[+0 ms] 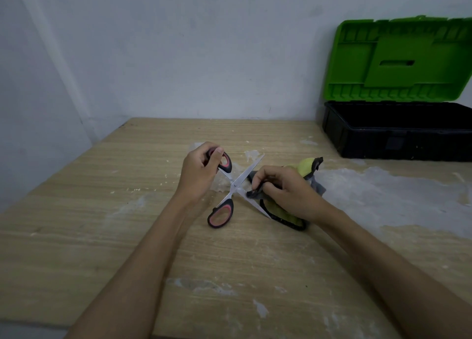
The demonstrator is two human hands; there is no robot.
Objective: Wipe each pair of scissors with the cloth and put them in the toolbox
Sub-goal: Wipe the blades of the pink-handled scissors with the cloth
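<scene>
1 pair of scissors (233, 185), blades spread wide, is held above the table (102, 236) by its upper handle in the curled fingers of the left hand (198, 171), while 1 blade is pinched through the green-and-grey cloth (288, 216) by the right hand (283, 189). The wiping is judged under way; the open toolbox (383, 131), well apart at the far right, shows nothing stowed, though its floor is dark.

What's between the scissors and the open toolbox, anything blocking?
Nothing visible. The scissors, held open in the left hand, have bare table between them and the toolbox, whose lid stands open. Cloth lies under the right hand, off that path.
</scene>
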